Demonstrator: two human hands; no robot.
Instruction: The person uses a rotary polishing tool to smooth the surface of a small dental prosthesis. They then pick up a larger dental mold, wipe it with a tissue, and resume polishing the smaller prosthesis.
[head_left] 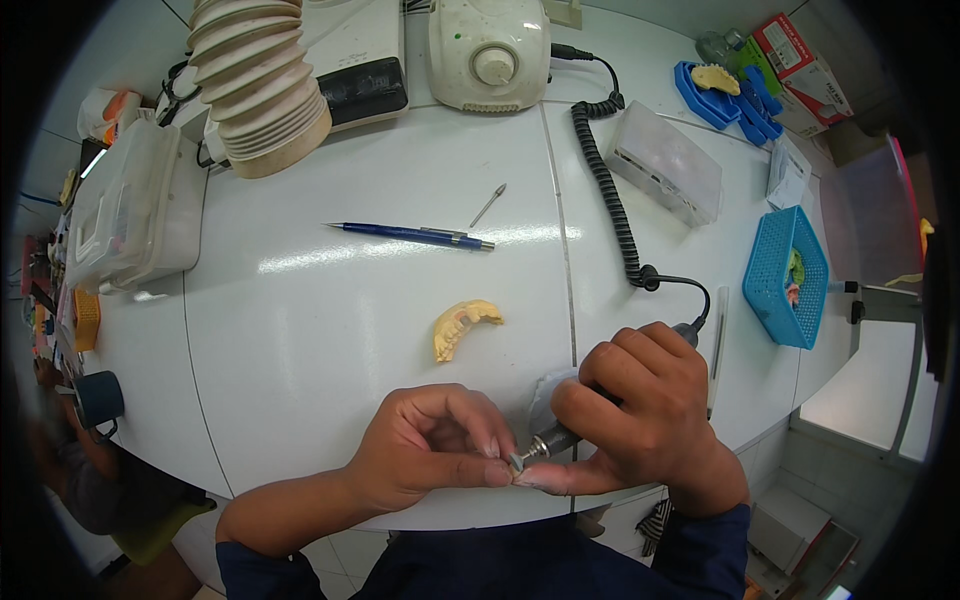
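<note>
My right hand (645, 410) is wrapped round a rotary handpiece (560, 438), its metal nose pointing left. A small grey grinding tip (517, 462) on the nose meets the fingertips of my left hand (435, 445). Those fingers are closed in a pinch; what they hold is tiny and mostly hidden, with a yellowish bit showing by the right thumb. Beyond the hands, a yellow dental arch model (464, 327) lies on the white table (330, 340). A pale, scalloped piece (546, 400) rests partly behind the handpiece.
A blue mechanical pencil (410, 235) and a loose bur (489, 204) lie farther back. The coiled cord (607, 180) runs to the control box (490, 60). A ribbed suction hose (260, 90) hangs at the back left. At right stand a clear box (665, 165) and a blue basket (785, 275).
</note>
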